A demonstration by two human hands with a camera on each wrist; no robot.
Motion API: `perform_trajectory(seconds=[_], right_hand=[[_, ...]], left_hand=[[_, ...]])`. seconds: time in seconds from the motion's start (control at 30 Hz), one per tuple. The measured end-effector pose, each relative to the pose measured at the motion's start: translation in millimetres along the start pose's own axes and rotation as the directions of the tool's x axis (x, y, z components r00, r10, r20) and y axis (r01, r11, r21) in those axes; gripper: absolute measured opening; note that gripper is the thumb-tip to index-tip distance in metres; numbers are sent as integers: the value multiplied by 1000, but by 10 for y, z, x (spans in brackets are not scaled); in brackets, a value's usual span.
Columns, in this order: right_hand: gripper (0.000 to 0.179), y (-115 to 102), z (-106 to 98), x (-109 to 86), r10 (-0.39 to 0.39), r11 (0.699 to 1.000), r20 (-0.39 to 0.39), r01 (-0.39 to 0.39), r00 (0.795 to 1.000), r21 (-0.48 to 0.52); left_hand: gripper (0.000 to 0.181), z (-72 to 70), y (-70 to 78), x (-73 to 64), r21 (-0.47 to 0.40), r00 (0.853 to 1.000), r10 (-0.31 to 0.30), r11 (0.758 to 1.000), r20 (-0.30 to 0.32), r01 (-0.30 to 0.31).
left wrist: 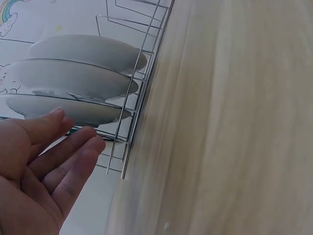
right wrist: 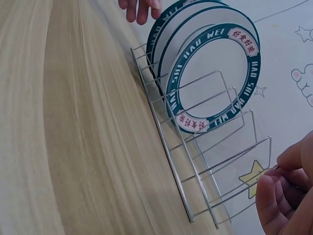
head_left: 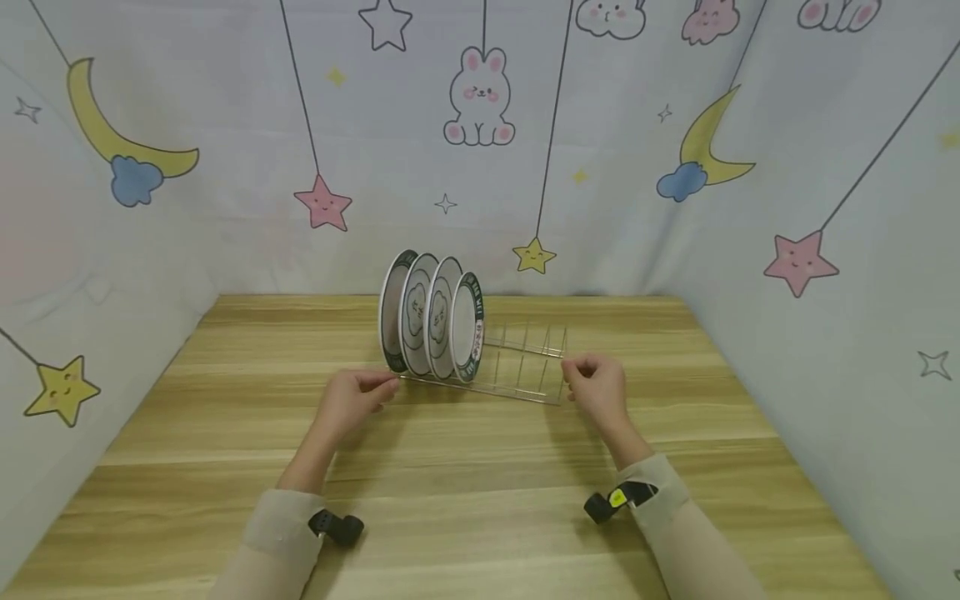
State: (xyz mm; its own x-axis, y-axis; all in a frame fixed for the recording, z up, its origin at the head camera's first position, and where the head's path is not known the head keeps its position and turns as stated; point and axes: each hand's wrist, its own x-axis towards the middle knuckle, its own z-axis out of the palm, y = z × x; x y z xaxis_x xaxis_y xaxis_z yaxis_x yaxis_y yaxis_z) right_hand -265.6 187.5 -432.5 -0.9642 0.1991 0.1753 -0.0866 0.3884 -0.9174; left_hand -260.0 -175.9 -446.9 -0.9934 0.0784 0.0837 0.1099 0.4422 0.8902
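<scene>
Several round plates (head_left: 467, 329) with green lettered rims stand on edge, side by side, in the left part of a wire dish rack (head_left: 525, 393). My right hand (head_left: 597, 387) pinches the rack's right end wire between thumb and index finger; the right wrist view shows this hand (right wrist: 288, 191) close up at the wire. At the rack's left end is my left hand (head_left: 356, 400), fingers loosely bent beside the outermost plate. In the left wrist view a gap shows between the thumb and fingers of that hand (left wrist: 54, 166), and the plates' pale backs (left wrist: 73, 78) lie just beyond.
The rack stands on a wood-grain table (head_left: 480, 483), toward its back edge. Behind and at both sides hangs a white cloth (head_left: 247, 208) printed with stars, moons and rabbits. Empty wire slots fill the rack's right part.
</scene>
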Motion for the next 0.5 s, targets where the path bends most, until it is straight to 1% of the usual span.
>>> perform_trajectory(seconds=[0.1,0.17,0.33,0.5], right_hand=[[18,9,12,-30,-5,1000,-5,5,1000,2],[18,12,25,-49,1,1000,0,-1,1000,16],[18,10,56,-100,-5,999,8,4,1000,53],[19,-10,83,-160,-50,997,14,49,999,63]], left_hand=[[26,56,42,-18,-2,998,46,999,39,-46],[27,100,72,-26,-3,996,75,997,51,-75],[28,217,150,-44,-4,985,138,990,106,-138],[29,307,246,-63,-37,977,154,988,149,-150]])
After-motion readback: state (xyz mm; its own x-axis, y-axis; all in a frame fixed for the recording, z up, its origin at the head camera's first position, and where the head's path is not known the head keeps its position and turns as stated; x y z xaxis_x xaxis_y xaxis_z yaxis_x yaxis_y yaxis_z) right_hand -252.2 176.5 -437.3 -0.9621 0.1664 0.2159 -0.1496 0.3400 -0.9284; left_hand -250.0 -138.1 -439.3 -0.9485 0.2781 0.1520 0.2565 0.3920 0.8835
